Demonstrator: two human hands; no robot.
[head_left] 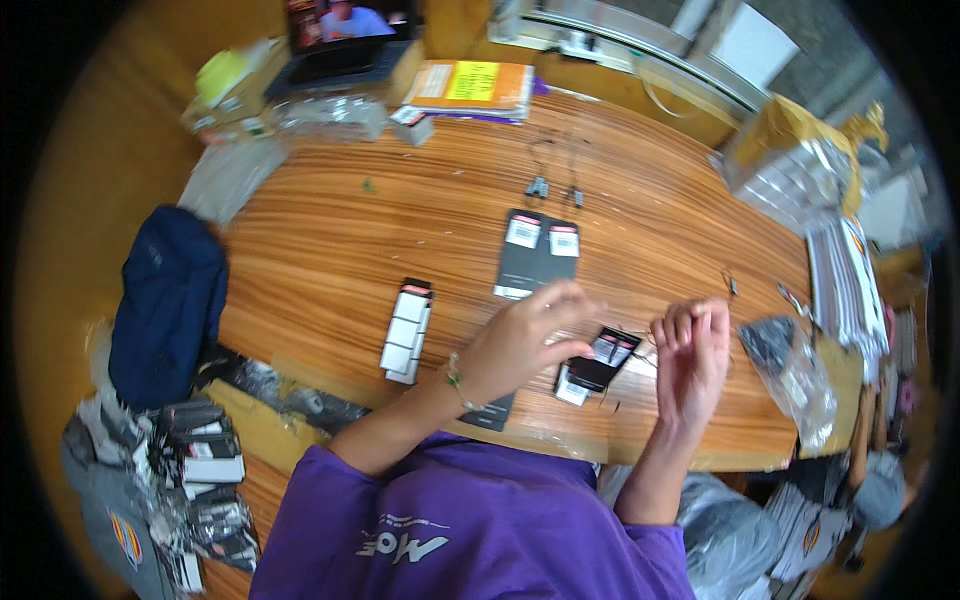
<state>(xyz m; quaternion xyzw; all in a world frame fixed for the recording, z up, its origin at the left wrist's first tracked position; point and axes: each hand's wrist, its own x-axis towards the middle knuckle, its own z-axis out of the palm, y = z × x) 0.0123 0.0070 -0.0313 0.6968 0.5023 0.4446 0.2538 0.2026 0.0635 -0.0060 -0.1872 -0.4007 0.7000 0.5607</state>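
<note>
My left hand (525,340) hovers over the near part of the wooden table (330,250), fingers curled and pinched toward small black tags with white labels (598,365). My right hand (692,350) is raised just right of those tags, fingers curled, apparently pinching a thin string that is too fine to make out. Two long black cards with white labels (538,255) lie flat just beyond my left hand. A fanned stack of black-and-white tags (407,330) rests to the left.
A clear bag of dark items (790,365) lies at the right edge. Small clips with strings (540,185) sit farther back. A laptop (345,45), an orange folder (470,85), plastic bags and a dark blue bag (165,300) surround the table. More packaged tags (200,470) lie lower left.
</note>
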